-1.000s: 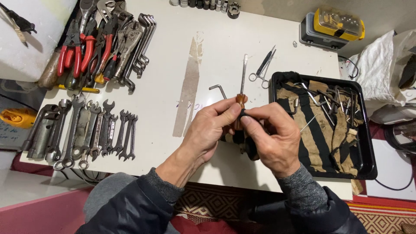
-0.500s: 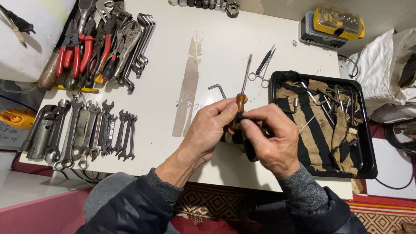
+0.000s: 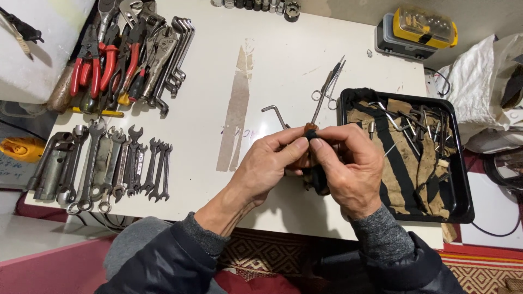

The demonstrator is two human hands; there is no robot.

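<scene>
While both hands met at the table's (image 3: 283, 60) middle, the left hand (image 3: 269, 166) and right hand (image 3: 348, 169) together pinched one screwdriver (image 3: 311, 128), its brown handle mostly hidden between the fingers and its shaft pointing toward twelve o'clock; both sets of fingers were clenched on it, thumbs touching at the handle's top; one hex key (image 3: 274, 112) lay at eleven o'clock of the hands; one pair of scissors (image 3: 328, 86) lay at twelve; one black tray (image 3: 463, 207) of small tools on cloth sat at three; about ten wrenches (image 3: 114, 163) lay in one row at nine; pliers (image 3: 103, 60), some red-handled, were heaped at ten; one yellow-lidded case (image 3: 417, 30) stood at one.
</scene>
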